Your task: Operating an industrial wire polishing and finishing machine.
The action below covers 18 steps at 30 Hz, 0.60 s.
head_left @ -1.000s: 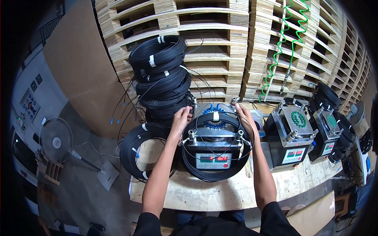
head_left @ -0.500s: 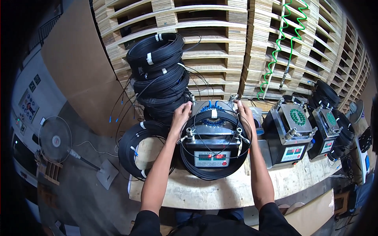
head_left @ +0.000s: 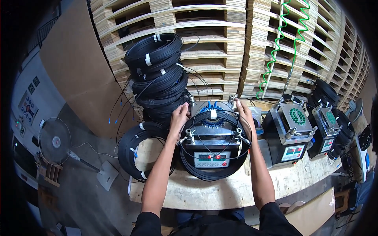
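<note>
On the plywood bench (head_left: 189, 195), a black machine (head_left: 212, 148) is standing — black cable coil (head_left: 212, 175) looping over its top and below its panel (head_left: 212, 159). Left hand (head_left: 180, 117) and right hand (head_left: 245, 113) are flanking its rear corners, fingers half-curling — cannot tell whether either is gripping.

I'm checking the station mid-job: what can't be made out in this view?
In the head view:
Left hand and right hand: exact contacts, hidden by the hands themselves.
Black benchtop machine: lower front, behind the black cable coil.
Blue connectors: too small to tell each one's seating.
Pallet stacks: tops, cut off by the upper edge.
</note>
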Tool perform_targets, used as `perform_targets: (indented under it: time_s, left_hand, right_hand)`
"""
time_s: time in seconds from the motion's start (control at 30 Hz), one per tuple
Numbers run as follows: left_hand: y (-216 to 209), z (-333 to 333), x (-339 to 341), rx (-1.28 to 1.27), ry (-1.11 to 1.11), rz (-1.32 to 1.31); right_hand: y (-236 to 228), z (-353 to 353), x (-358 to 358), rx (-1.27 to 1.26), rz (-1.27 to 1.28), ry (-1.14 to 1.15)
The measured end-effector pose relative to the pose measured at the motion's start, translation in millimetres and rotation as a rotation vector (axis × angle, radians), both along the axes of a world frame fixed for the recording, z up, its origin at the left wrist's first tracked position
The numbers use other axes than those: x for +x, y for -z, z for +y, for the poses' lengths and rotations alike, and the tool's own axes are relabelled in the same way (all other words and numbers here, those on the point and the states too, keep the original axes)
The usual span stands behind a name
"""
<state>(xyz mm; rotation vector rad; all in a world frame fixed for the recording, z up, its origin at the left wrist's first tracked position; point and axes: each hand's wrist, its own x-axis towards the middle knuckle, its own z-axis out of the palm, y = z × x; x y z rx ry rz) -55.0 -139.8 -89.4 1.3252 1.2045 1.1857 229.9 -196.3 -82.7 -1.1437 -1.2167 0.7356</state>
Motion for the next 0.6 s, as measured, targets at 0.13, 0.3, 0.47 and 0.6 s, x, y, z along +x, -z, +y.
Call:
perform_targets:
  time_s: [0.13, 0.3, 0.47, 0.6]
  left_hand:
    - [-2, 0, 9, 0.053, 0.006, 0.030]
    - [9, 10, 1, 0.044, 0.049, 0.007]
    - [2, 2, 2, 0.042, 0.018, 0.043]
    - [0, -2, 2, 0.037, -0.004, -0.003]
  right_hand:
    - [1, -1, 8, -0.031, -0.001, 0.025]
    - [-4, -4, 1, 0.004, -0.040, 0.026]
    - [-14, -12, 1, -0.107, -0.128, 0.015]
    - [-9, -7, 1, -0.045, -0.135, -0.018]
